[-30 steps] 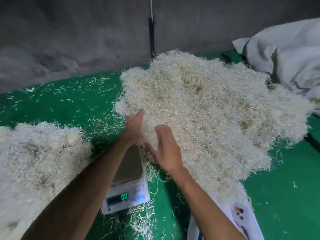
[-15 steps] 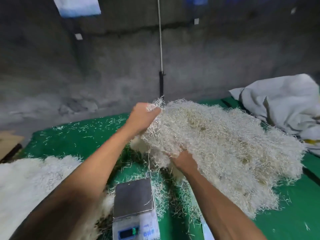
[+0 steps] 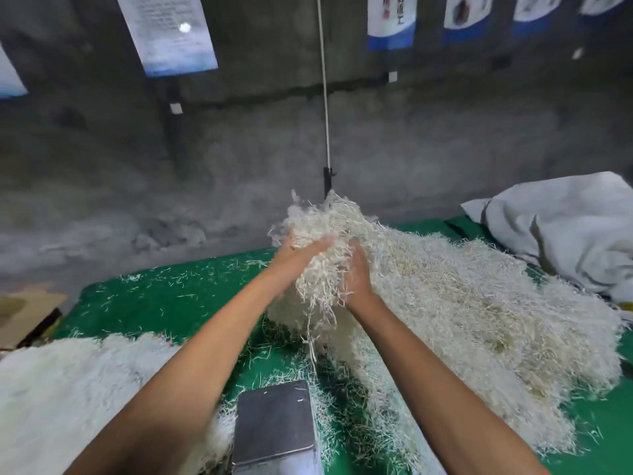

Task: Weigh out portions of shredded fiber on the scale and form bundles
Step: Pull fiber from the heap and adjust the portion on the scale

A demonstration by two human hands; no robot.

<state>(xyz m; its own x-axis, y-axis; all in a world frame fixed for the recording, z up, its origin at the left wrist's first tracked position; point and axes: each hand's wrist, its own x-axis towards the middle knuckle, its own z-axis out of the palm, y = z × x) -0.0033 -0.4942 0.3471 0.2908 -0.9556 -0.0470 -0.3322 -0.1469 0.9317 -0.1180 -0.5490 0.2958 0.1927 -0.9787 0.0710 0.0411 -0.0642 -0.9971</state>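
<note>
A big pile of pale shredded fiber point(image 3: 472, 303) lies on the green mat point(image 3: 164, 299), from the middle to the right. My left hand point(image 3: 294, 257) and my right hand point(image 3: 358, 279) hold a clump of fiber point(image 3: 320, 228) between them, lifted above the pile's left end, with strands hanging down from it. The right hand's fingers are buried in the fiber. The grey scale point(image 3: 274, 419) sits below my forearms at the bottom centre. Its platform carries only a few stray strands, and its display is out of view.
A second fiber heap point(image 3: 68, 389) fills the lower left. A white sack point(image 3: 565, 231) lies at the right edge and cardboard point(image 3: 24, 310) at the left. A concrete wall with a hanging white cord point(image 3: 324, 97) and posters stands behind the mat. Loose strands litter the mat.
Both hands have come together and lifted a clump off the pile's left end. My head has tilted up, so the scale sits lower in view and its display has dropped out of frame.
</note>
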